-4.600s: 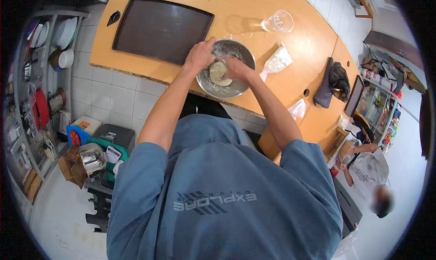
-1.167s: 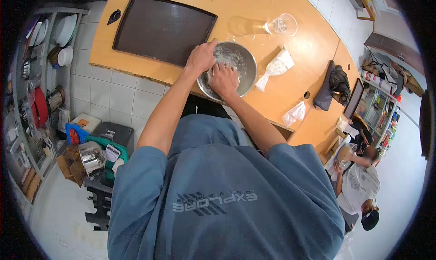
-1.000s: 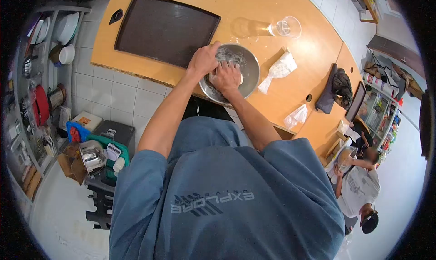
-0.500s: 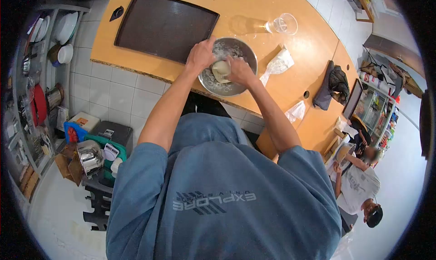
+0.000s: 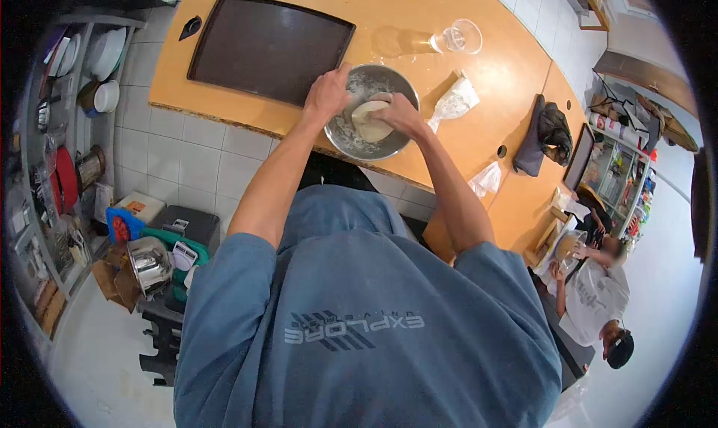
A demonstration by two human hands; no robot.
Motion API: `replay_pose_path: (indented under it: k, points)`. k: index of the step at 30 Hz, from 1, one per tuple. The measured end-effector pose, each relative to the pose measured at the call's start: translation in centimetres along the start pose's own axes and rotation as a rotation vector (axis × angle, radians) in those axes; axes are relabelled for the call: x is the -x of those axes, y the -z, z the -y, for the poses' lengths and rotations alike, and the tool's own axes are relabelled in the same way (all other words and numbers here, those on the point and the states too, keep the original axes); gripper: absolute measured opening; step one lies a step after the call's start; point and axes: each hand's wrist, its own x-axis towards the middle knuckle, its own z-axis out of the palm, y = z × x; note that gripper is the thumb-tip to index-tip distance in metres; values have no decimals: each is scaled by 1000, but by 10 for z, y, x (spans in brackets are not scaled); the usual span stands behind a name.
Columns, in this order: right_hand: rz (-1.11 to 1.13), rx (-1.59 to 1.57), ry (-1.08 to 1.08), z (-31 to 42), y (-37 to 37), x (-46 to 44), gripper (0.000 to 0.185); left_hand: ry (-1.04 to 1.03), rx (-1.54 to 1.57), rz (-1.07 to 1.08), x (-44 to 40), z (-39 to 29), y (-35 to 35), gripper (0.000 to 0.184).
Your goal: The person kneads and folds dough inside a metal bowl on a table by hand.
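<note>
A steel mixing bowl (image 5: pixel 338 134) stands near the table's front edge, its inside smeared with flour. A pale lump of dough (image 5: pixel 371 129) lies in it. My left hand (image 5: pixel 327 93) grips the bowl's left rim, its fingers partly hidden behind the edge. My right hand (image 5: pixel 396 114) reaches in from the right, its fingers curled over the dough and pressed to it. To the right of the bowl lies a plastic bag of white powder (image 5: pixel 456 99).
A dark baking tray (image 5: pixel 269 50) lies to the left on the wooden table (image 5: pixel 516 84). Farther back is a clear glass (image 5: pixel 465 37). A small plastic bag (image 5: pixel 486 179) and dark cloth (image 5: pixel 552 136) sit at right. Another person (image 5: pixel 598 290) holds a bowl there. Shelves stand left.
My right hand has shifted and curled further over the dough, which looks turned and more stretched. My left hand keeps its place on the rim. The whole view has shifted slightly.
</note>
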Motion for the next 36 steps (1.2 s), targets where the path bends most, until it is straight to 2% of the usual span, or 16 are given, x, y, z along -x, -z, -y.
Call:
replay_pose_path:
  k: [2,5,8,14,17,20,23,26,29,32,33,36]
  points:
    - [116,-7,-6,-1,-1,-13,51,4,0,1,0,-2,-2,32]
    - [93,218,179,-17,-17,-33,51,-1,13,-7,1,0,-2,32]
    - [146,309,140,-8,-17,-29,50,-24,11,-10,1,-1,-1,34]
    - [222,180,47,3,-3,-26,46,6,1,-13,2,2,-4,36]
    - [307,234,-36,-10,-12,-37,54,10,-10,-8,1,0,-4,33]
    - [205,202,187,-14,-19,-32,53,11,4,-8,0,-1,-3,30]
    - [227,169,170,1,-13,-17,53,15,28,-28,2,-4,-1,27]
    - [153,349,188,-8,-20,-24,56,25,27,-46,2,-5,0,27]
    - [-102,552,401,-44,-49,-24,65,33,32,-55,1,-4,-5,27]
    - [-137,649,384,-28,-52,0,67,13,43,-56,-2,-5,-4,28]
    - [-121,591,385,-26,-49,-1,51,2,42,-57,-2,-6,-5,28]
    - [-135,453,402,-26,-44,-10,44,-4,34,-59,-3,-3,-7,29]
